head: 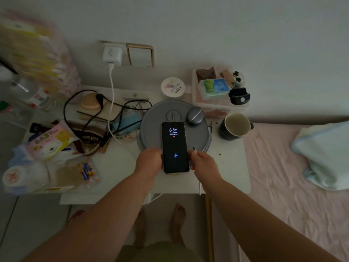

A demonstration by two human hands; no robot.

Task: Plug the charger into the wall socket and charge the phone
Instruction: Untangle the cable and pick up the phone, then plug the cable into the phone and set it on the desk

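Note:
A white charger (112, 54) sits plugged into the wall socket (105, 44) above the table. Its white cable (111, 95) runs down across the table towards me. The black phone (175, 146) has its screen lit, showing 8:56, and is held upright over the table. My left hand (149, 161) grips its left edge. My right hand (203, 161) is just right of the phone and pinches the cable's plug end (194, 149), with the tip pointing up, apart from the phone.
A round grey device (151, 121) lies behind the phone with a grey case (195, 116) on it. A dark mug (236, 125), a white jar (172, 87) and a clear box (217, 103) stand to the right. Black cables, packets and batteries clutter the left. A pink bed (292, 186) lies right.

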